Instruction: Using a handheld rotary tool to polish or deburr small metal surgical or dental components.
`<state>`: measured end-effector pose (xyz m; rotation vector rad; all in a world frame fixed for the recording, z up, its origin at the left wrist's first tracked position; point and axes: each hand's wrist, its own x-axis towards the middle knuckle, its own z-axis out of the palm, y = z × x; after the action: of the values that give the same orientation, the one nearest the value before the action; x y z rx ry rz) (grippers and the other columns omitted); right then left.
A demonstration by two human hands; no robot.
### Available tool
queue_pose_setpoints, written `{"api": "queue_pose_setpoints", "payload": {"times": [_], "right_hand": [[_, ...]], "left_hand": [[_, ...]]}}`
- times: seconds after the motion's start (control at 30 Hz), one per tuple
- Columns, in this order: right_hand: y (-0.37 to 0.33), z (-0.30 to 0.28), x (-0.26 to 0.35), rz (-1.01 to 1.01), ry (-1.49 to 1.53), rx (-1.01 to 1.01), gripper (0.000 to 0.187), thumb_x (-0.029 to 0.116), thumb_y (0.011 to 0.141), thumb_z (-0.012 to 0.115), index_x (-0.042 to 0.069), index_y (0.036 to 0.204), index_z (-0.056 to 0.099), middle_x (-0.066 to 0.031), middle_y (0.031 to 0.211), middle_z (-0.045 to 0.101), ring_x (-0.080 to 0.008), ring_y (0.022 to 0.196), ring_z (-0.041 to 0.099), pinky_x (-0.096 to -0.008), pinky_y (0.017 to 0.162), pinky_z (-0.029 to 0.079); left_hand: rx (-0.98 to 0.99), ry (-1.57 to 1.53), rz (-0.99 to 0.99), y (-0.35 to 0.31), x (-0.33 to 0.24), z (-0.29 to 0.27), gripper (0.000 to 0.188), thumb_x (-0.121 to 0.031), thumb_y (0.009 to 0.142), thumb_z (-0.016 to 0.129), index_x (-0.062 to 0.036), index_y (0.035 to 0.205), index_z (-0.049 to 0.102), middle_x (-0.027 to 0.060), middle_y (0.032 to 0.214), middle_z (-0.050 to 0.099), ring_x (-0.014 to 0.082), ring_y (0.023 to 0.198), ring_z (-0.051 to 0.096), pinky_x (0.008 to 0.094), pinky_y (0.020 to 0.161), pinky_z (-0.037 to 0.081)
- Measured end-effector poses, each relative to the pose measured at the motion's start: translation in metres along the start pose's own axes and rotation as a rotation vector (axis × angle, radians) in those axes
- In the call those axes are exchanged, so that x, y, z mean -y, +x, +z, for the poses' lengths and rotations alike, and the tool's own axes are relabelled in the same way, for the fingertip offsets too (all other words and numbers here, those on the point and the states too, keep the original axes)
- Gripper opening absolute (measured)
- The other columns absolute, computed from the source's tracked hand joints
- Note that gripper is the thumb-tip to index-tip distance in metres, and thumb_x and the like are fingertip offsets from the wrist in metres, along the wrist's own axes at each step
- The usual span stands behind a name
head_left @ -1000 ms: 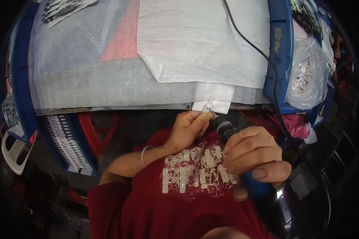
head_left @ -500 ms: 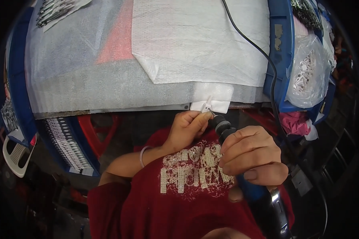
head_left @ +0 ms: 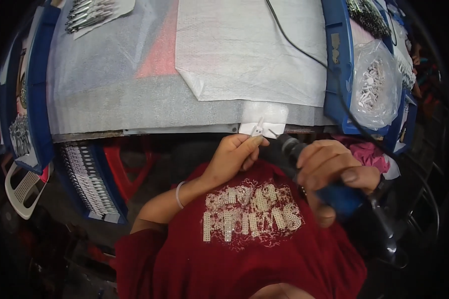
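At the front edge of the table, my left hand (head_left: 238,155) pinches a small white plastic piece (head_left: 257,130) with two dark holes in its face. A white pad (head_left: 270,113) lies under the piece and hangs slightly over the edge. My right hand (head_left: 334,174) wraps round a blue and black power screwdriver (head_left: 344,199). Its nose points up and left, and the bit ends a little to the right of the white piece, apart from it. A black cord (head_left: 304,49) crosses the table on the right.
White woven sheeting (head_left: 249,55) covers the table's middle. Blue bins line both sides; the right bin (head_left: 340,65) has a clear bag (head_left: 376,87) of small white parts beside it. Slim metal tools (head_left: 91,14) lie at the far left. A red stool (head_left: 127,174) stands below the table.
My right hand has drawn the screwdriver back to the right, so its bit has left the white piece. My left hand still pinches that piece. The whole view has shifted slightly.
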<state>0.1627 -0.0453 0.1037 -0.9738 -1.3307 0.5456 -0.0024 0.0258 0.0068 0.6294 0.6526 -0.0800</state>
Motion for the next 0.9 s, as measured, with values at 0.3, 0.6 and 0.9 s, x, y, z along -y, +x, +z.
{"api": "queue_pose_setpoints", "payload": {"times": [0.3, 0.6, 0.9], "right_hand": [[-0.003, -0.015, 0.016, -0.033, -0.140, -0.128, 0.055, 0.034, 0.083, 0.070, 0.005, 0.118, 0.038, -0.0074, 0.074, 0.057, -0.0181, 0.056, 0.056, -0.0341, 0.057, 0.049], [-0.010, -0.004, 0.024, 0.126, 0.009, -0.175, 0.052, 0.014, 0.077, 0.075, 0.002, 0.115, 0.042, -0.0129, 0.084, 0.058, -0.0214, 0.071, 0.059, -0.0363, 0.066, 0.051], [-0.003, -0.004, 0.029, 0.231, -0.077, -0.133, 0.052, 0.006, 0.073, 0.076, 0.002, 0.114, 0.045, -0.0107, 0.077, 0.061, -0.0212, 0.067, 0.063, -0.0338, 0.063, 0.054]], "left_hand": [[0.182, 0.497, 0.188, -0.047, -0.048, -0.014, 0.028, -0.008, 0.097, 0.046, 0.0027, 0.119, 0.059, 0.0056, 0.086, 0.053, 0.0095, 0.071, 0.056, 0.0242, 0.065, 0.047], [-0.396, 0.790, 0.863, -0.070, -0.201, -0.081, 0.023, 0.006, 0.089, 0.053, 0.0028, 0.112, 0.054, 0.0063, 0.097, 0.060, 0.0113, 0.081, 0.056, 0.0240, 0.072, 0.048], [-0.457, 1.235, 0.813, 0.008, -0.395, -0.203, 0.015, -0.003, 0.088, 0.060, -0.0005, 0.103, 0.063, -0.0010, 0.090, 0.062, 0.0082, 0.085, 0.055, 0.0217, 0.077, 0.044]]}}
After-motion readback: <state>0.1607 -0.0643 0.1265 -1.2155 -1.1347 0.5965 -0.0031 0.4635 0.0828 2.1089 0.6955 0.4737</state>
